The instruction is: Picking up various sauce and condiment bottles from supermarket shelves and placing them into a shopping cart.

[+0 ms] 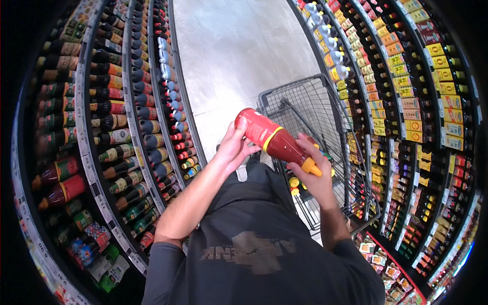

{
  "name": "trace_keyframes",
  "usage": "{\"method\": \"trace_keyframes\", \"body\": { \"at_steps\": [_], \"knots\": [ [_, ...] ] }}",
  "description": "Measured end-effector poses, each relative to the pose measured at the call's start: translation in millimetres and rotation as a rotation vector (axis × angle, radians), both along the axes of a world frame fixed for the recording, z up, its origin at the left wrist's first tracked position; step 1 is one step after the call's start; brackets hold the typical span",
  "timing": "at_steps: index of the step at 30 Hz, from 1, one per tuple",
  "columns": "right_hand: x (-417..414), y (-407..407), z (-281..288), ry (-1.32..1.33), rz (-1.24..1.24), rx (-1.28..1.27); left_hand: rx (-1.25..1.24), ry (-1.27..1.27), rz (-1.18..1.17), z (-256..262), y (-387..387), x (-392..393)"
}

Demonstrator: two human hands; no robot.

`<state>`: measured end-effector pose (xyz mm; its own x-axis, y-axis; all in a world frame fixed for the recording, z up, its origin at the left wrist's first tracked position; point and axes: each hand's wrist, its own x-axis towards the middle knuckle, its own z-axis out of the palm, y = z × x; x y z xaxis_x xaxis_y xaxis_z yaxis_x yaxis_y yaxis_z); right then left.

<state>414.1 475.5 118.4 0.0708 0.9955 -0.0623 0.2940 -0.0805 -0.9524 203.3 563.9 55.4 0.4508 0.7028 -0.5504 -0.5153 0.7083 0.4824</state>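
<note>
A red plastic squeeze bottle of sauce (274,141), with a yellow band and a yellow nozzle cap, lies tilted across both hands in front of my body. My left hand (236,143) holds its base end, the thumb resting on the red label. Around the capped end curl the fingers of my right hand (314,166). Small print covers the upward side of the label. Beneath and beyond the bottle stands a wire shopping cart (305,91). Several yellow-capped containers (294,183) show inside it, partly hidden by my right hand and arm.
Shelves of dark sauce bottles (110,105) with price strips rise on my left. More shelves with bottles and yellow boxes (442,72) stand on the right, close to the cart. Packets fill a red-edged display (392,270) at lower right. Grey floor (244,45) runs ahead between the shelves.
</note>
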Motion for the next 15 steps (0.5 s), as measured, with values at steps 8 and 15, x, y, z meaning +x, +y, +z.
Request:
{"method": "trace_keyframes", "body": {
  "at_steps": [8, 15],
  "knots": [
    [65, 1, -48, 0.104, -0.297, -0.187, -0.279, -0.189, -0.224, -81, -7, 48],
    [98, 3, -126, 0.039, -0.417, -0.272, -0.368, -0.094, -0.316, -119, -42, 77]
  ]
}}
